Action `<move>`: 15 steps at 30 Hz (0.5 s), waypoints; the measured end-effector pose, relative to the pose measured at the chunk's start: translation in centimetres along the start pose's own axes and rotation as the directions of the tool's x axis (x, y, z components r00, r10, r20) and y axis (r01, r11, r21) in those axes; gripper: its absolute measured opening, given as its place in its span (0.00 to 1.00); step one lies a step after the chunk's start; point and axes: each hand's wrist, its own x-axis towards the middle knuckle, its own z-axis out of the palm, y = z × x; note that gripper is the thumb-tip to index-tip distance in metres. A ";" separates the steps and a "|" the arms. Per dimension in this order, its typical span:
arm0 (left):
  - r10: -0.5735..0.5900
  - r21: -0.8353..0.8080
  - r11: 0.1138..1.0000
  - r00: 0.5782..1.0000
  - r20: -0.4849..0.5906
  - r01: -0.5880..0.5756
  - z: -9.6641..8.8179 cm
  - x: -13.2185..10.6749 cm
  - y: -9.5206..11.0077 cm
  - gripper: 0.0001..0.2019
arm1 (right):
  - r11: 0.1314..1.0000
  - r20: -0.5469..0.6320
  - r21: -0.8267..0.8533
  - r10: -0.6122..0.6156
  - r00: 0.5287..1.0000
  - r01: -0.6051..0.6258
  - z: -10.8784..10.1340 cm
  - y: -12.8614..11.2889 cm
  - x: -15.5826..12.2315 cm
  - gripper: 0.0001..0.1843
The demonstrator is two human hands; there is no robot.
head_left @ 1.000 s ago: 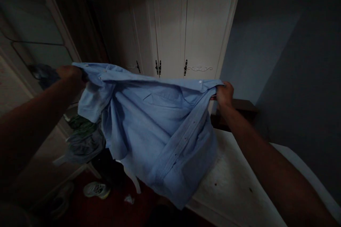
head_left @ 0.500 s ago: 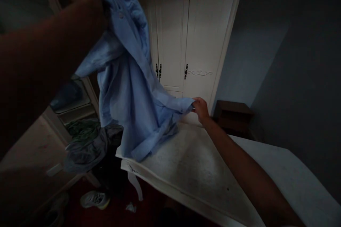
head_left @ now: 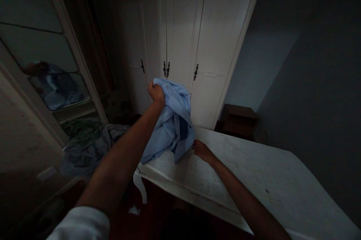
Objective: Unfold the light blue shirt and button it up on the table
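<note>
A light blue button-up shirt [head_left: 172, 120] hangs bunched in front of me, and its lower part rests on the near left end of the white table [head_left: 234, 168]. My left hand [head_left: 156, 92] is closed round the top of the shirt, holding it above the tabletop. Low on the shirt's right side, my right hand [head_left: 202, 150] has its fingers curled at the cloth's edge. The fingertips are dim, and the bit of cloth between them is mostly hidden.
A white wardrobe [head_left: 180, 37] with dark handles stands behind the table. To the left, a pile of grey and green clothes [head_left: 84, 150] lies below a mirror [head_left: 64, 89]. A brown nightstand [head_left: 239, 120] stands at the back right. A white scrap [head_left: 134, 210] lies on the red floor.
My left hand has come down and away from me, lowering the shirt onto the table's end. My right hand has moved down and slightly left, and the stretched cloth has gone slack.
</note>
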 end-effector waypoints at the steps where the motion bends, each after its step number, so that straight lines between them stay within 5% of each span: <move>1: -0.093 0.081 0.992 0.996 -0.016 0.094 -1.2 -1.9 -2.8 0.18 | 1.000 0.011 0.009 0.003 1.000 -0.003 -0.7 0.6 -0.8 0.21; 4: -0.227 0.212 0.951 0.974 -0.022 0.227 -5.7 -7.9 -9.6 0.20 | 0.999 -0.011 0.049 0.021 1.000 -0.021 -3.0 2.3 -3.0 0.19; 8: -0.275 0.332 0.913 0.958 0.076 0.236 -11.9 -14.0 -14.6 0.31 | 0.997 -0.120 0.068 0.049 0.992 -0.041 -5.2 4.1 -5.1 0.21; 11: -0.268 0.573 0.813 0.941 0.205 0.107 -15.8 -15.9 -16.3 0.36 | 0.997 -0.194 0.069 0.033 0.980 -0.020 -5.2 5.0 -5.7 0.22; 15: -0.220 0.750 0.661 0.950 0.223 -0.024 -18.9 -15.0 -17.6 0.43 | 0.998 -0.255 0.056 0.033 0.966 -0.019 -2.9 4.8 -4.7 0.36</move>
